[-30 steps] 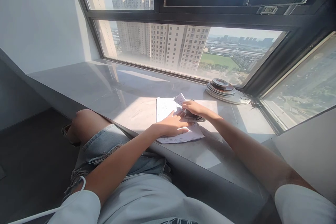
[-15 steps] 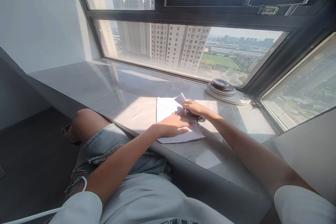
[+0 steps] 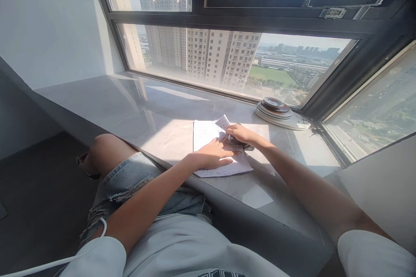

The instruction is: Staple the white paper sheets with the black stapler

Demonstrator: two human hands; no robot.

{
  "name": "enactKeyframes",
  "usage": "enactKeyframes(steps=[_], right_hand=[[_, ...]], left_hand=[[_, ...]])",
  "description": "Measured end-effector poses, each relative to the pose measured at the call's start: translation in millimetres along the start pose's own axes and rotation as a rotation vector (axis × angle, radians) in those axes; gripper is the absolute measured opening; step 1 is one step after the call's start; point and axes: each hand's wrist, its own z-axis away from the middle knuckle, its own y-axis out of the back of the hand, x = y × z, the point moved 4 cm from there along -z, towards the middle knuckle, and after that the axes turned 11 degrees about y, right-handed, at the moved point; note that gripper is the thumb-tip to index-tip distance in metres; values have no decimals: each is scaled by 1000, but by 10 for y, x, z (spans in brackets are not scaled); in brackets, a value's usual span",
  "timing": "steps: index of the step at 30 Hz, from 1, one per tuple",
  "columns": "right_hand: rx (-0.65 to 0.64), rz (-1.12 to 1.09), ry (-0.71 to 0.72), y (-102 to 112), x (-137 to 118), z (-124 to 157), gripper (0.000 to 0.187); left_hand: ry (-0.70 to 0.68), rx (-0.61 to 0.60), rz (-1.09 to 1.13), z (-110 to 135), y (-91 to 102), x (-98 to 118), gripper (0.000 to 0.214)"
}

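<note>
Left hand [image 3: 212,156] flat on paper [image 3: 204,132], right hand [image 3: 239,132] gripping dark tool [image 3: 241,143]

A paper sheet [image 3: 203,132] is laid on the ledge [image 3: 130,108], under the left hand [image 3: 212,156] and right hand [image 3: 238,133]. A stack of plates [image 3: 276,110] is set behind it, to the right.

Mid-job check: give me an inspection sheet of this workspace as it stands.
Surface: grey sill, glossy, partly sunlit.
Job's things: paper sheets lying flat near the front edge; dark tool at their right side.
Clutter: stack of round plates by the window corner, apart from the sheets.
Grippers: left hand flat on the sheets; right hand closed over the dark tool.
Cables: white cable by the left sleeve, off the sill.
Surroundings: window frame, tower blocks outside.
</note>
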Motion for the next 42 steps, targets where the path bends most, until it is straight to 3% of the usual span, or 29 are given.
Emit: enactKeyframes(steps=[8,22,28,42], right_hand=[[-8,36,-17,3,-44,21,26],[-3,394,-97,-57,-245,113,45],[-39,548,-10,-106,-347,146,47],[-12,680,78,-251,-287,79,46]], left_hand=[[-2,14,0,-4,-29,-39,51],[17,8,12,-4,26,7,50],[28,7,7,-27,-29,-32,51],[31,-18,-42,-38,-29,-39,51]])
